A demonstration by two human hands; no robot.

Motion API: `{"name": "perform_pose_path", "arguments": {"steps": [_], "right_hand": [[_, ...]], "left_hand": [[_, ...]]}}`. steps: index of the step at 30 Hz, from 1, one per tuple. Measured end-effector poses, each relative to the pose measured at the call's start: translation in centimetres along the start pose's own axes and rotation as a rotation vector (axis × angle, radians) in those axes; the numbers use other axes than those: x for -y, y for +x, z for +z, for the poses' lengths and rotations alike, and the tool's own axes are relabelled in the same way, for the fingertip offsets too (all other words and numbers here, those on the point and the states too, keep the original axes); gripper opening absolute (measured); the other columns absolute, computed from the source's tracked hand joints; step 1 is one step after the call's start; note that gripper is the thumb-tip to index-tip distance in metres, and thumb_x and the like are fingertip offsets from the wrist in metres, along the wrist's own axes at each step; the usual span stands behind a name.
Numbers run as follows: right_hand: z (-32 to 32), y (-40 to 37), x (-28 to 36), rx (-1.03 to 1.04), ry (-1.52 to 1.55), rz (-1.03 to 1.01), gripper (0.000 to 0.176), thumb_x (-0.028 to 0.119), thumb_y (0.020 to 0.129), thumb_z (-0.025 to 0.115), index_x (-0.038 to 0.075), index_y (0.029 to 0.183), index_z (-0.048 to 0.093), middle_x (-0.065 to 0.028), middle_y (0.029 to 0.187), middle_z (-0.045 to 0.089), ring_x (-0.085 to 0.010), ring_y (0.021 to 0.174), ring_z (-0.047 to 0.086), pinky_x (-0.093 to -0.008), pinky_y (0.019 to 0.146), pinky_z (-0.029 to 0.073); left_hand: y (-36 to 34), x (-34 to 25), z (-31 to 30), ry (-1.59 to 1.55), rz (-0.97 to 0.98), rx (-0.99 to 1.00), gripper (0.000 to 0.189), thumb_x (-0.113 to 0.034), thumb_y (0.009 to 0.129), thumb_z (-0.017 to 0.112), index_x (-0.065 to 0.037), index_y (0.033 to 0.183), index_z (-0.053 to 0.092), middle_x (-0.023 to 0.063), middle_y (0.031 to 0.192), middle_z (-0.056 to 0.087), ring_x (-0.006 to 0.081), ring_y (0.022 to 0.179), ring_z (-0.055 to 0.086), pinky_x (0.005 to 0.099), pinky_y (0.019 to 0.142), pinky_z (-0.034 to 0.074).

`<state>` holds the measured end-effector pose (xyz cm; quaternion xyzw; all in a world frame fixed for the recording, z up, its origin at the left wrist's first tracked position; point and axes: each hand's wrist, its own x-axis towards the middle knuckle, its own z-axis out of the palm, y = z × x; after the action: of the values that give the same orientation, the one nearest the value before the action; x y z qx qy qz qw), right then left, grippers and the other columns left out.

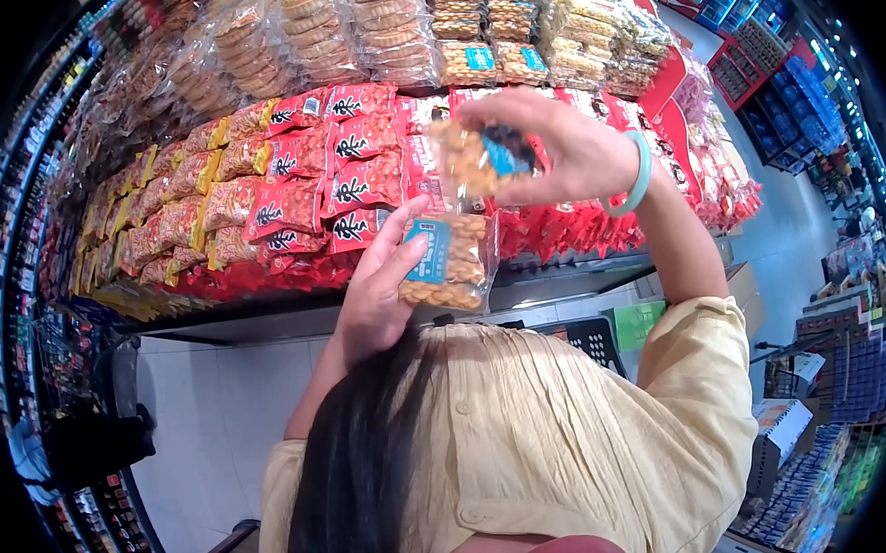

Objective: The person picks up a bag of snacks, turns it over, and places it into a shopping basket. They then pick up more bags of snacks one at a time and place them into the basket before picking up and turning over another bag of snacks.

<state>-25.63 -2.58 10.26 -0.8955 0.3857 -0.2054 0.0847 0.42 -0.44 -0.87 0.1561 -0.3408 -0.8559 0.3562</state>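
My left hand [380, 285] grips a clear pack of fried dough twists [464, 263] by its left side, thumb across the blue label. Above it, my right hand [575, 148], with a pale green bangle [637, 177] on the wrist, holds a second pack of dough twists [469, 163] between thumb and fingers. That pack is smeared by motion, and its blue label shows under the palm. Red bags [354, 152] with large black characters lie behind and left of both hands. Similar packs with blue labels [467, 58] are stacked at the back of the display.
Yellow-and-red snack bags [182, 188] fill the left of the display, with clear bags of round biscuits [306, 24] at the back. A red divider [677, 119] stands at the right. Below are a dark basket [592, 339] and a green box [636, 325]. Loaded shelves [849, 368] line the right aisle.
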Motion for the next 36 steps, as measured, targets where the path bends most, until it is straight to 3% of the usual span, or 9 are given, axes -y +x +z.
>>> {"name": "perform_pose_path", "arguments": {"steps": [2,6,11,20,25,29,30,32,36], "right_hand": [[-0.8,0.4,-3.1,-0.056,-0.061,0.21,0.074,0.035,0.075,0.08,0.005,0.135,0.049,-0.0178,0.125,0.057,-0.0325,0.116,0.056,-0.0412,0.099,0.045],[-1.3,1.4,-11.6,-0.117,-0.283,0.351,0.073,0.049,0.081,0.071,0.007,0.136,0.048,-0.0195,0.127,0.056,-0.0334,0.116,0.056,-0.0423,0.1,0.044],[-1.2,2.7,-17.5,-0.086,-0.49,0.468,0.075,0.048,0.081,0.07,0.008,0.138,0.044,-0.0209,0.13,0.054,-0.0368,0.123,0.051,-0.0426,0.104,0.041],[-0.2,4.2,-20.1,0.078,-0.553,0.602,0.077,0.044,0.084,0.069,0.006,0.144,0.037,-0.0198,0.141,0.047,-0.0337,0.131,0.045,-0.04,0.111,0.038],[0.0,4.6,-19.8,0.155,-0.619,0.61,0.074,0.05,0.085,0.066,0.008,0.14,0.041,-0.0172,0.139,0.05,-0.0285,0.131,0.047,-0.0432,0.117,0.027],[0.9,4.7,-20.2,0.144,-0.798,0.54,0.047,0.045,0.085,0.065,0.01,0.115,0.057,-0.0128,0.113,0.066,-0.0283,0.116,0.06,-0.0566,0.112,0.025],[0.7,4.9,-19.8,0.145,-0.798,0.541,0.047,0.045,0.085,0.065,0.01,0.115,0.057,-0.0128,0.113,0.066,-0.0283,0.116,0.06,-0.0566,0.112,0.025],[0.5,5.7,-19.2,0.342,-0.85,0.684,0.066,0.05,0.085,0.065,0.008,0.133,0.047,-0.0114,0.127,0.059,-0.0252,0.125,0.053,-0.0534,0.112,0.026],[0.7,5.5,-21.3,0.347,-0.879,0.661,0.066,0.05,0.085,0.064,0.008,0.133,0.047,-0.0096,0.125,0.061,-0.0243,0.123,0.055,-0.0511,0.113,0.027]], "left_hand": [[-0.1,0.0,0.1,-0.017,-0.01,0.001,0.05,-0.012,0.101,0.046,-0.005,0.147,0.027,0.0146,0.13,0.053,0.0213,0.115,0.058,0.0377,0.098,0.048],[-0.1,0.1,0.2,-0.024,-0.016,0.0,0.048,-0.011,0.101,0.044,-0.006,0.147,0.03,0.0146,0.128,0.055,0.0213,0.112,0.06,0.0372,0.095,0.05],[-0.6,0.1,0.4,0.011,0.005,-0.045,0.049,-0.012,0.101,0.043,-0.005,0.147,0.031,0.015,0.127,0.056,0.0219,0.111,0.06,0.0375,0.095,0.049],[-1.2,0.0,-0.4,-0.034,0.055,-0.106,0.046,-0.008,0.101,0.042,-0.005,0.146,0.031,0.0156,0.125,0.056,0.0207,0.107,0.062,0.0364,0.091,0.052],[-1.3,-0.2,-0.5,-0.036,0.059,-0.107,0.047,-0.008,0.101,0.042,-0.005,0.146,0.031,0.0153,0.124,0.057,0.0204,0.106,0.063,0.0359,0.091,0.052],[-1.2,-0.3,-0.2,-0.018,0.059,-0.125,0.047,-0.009,0.101,0.043,-0.005,0.146,0.031,0.0151,0.124,0.058,0.0202,0.105,0.063,0.0353,0.09,0.052],[-1.1,-0.3,-0.2,-0.019,0.058,-0.124,0.047,-0.009,0.101,0.043,-0.005,0.146,0.031,0.0151,0.124,0.058,0.0202,0.105,0.063,0.0353,0.09,0.052],[-1.1,-0.3,-0.3,-0.023,0.06,-0.118,0.047,-0.01,0.101,0.043,-0.005,0.146,0.031,0.0151,0.123,0.058,0.0202,0.105,0.063,0.035,0.09,0.052],[-1.1,-0.4,-0.3,-0.027,0.066,-0.122,0.046,-0.01,0.101,0.043,-0.004,0.145,0.032,0.0149,0.123,0.058,0.02,0.105,0.063,0.035,0.09,0.052]]}}
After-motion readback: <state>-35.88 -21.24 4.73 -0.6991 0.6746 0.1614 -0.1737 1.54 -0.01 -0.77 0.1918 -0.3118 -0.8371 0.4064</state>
